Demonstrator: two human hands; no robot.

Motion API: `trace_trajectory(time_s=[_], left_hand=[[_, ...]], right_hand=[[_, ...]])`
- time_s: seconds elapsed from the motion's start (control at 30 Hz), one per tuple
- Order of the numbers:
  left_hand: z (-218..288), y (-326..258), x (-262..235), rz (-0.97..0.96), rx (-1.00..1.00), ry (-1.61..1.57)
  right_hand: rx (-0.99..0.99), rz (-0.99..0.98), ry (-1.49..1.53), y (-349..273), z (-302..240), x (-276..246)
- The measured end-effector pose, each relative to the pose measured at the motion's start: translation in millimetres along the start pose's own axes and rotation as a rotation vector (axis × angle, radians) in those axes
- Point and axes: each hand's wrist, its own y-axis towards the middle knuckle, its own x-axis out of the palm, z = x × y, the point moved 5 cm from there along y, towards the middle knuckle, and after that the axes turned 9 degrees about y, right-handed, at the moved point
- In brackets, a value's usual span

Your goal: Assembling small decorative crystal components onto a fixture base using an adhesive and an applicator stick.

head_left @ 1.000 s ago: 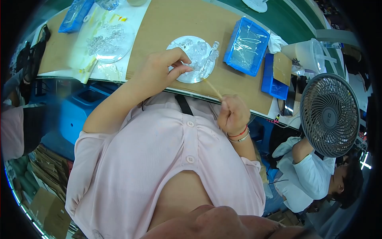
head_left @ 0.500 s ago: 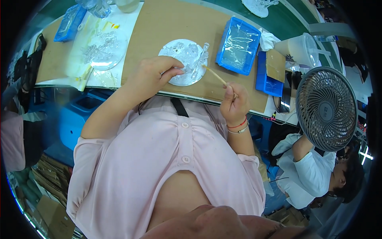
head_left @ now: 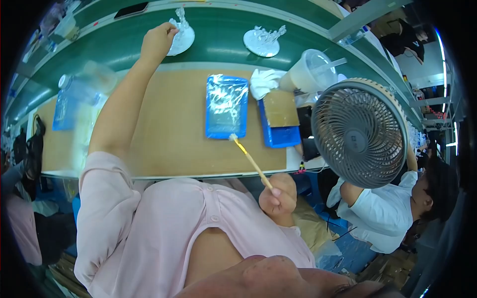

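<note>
My left hand (head_left: 160, 40) reaches far forward over the green belt, its fingers closed at the edge of a round white plate (head_left: 185, 44). Clear plastic pieces (head_left: 182, 19) stand up from that plate; the fingertips partly hide how they grip it. Close to my body, my right hand (head_left: 279, 194) is wrapped round the wooden handle of a thin brush (head_left: 251, 160). The brush's pale tip points away from me, at the near edge of a blue tray (head_left: 210, 134) with a shiny clear film or liquid inside.
Another white plate (head_left: 262, 48) with clear pieces sits on the green belt (head_left: 218, 35). Right of the tray are a smaller blue bin (head_left: 282, 138) with cardboard on it, a white cloth (head_left: 263, 83), a lidded tub (head_left: 303, 72) and a fan (head_left: 358, 134). A co-worker (head_left: 377, 213) sits at right.
The plate of clear pieces has gone from the cardboard in front of me to the green belt, with my left hand at it. My right hand and brush have drawn back toward me.
</note>
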Motion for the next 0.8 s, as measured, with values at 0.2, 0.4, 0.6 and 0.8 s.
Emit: trace_trajectory(time_s=[0.2,0.4,0.6,0.8], left_hand=[[109,34,45,0.474,0.454,0.305],[267,46,143,-0.060,1.100,0.189],[320,55,179,-0.525,1.057,0.566],[240,109,81,-0.167,0.962,0.410]], right_hand=[[0.084,0.046,-0.024,-16,7,-41],[0.073,0.073,-0.106,-17,17,-44],[0.106,0.209,-0.156,-28,18,-48],[0.088,0.245,-0.048,-29,17,-47]])
